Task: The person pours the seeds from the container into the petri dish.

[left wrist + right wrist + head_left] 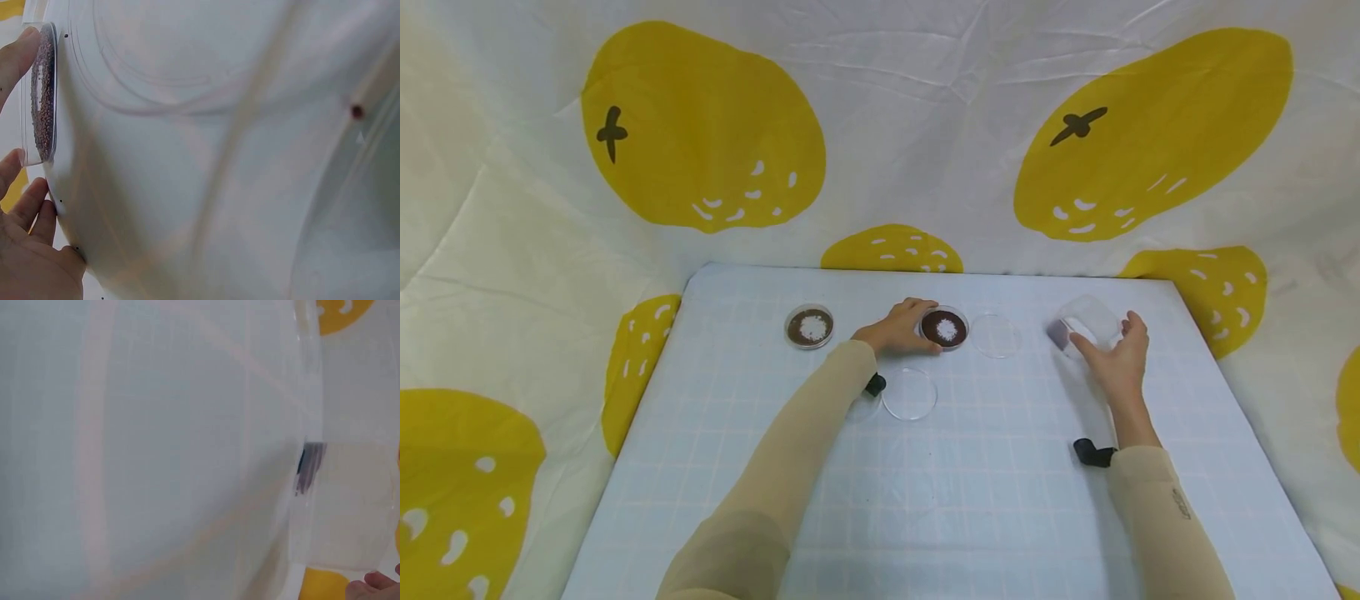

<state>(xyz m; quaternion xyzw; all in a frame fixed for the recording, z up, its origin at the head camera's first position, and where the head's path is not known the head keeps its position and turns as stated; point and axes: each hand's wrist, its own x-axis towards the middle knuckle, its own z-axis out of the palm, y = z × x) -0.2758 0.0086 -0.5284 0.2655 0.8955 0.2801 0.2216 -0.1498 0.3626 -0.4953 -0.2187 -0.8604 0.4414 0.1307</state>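
Dish (961,343) pinched by left hand (901,327) | right hand (1117,362) curled round clear box (1097,312) | step: likely steadying dish, handling box | next: probably needs both level

i count two filled dishes (945,328) (809,327), one between the left fingers (913,305), one left of them; three clear discs (996,336) (910,394) (862,407) about those fingers; one clear tub (1093,321) at the right fingers (1136,326).
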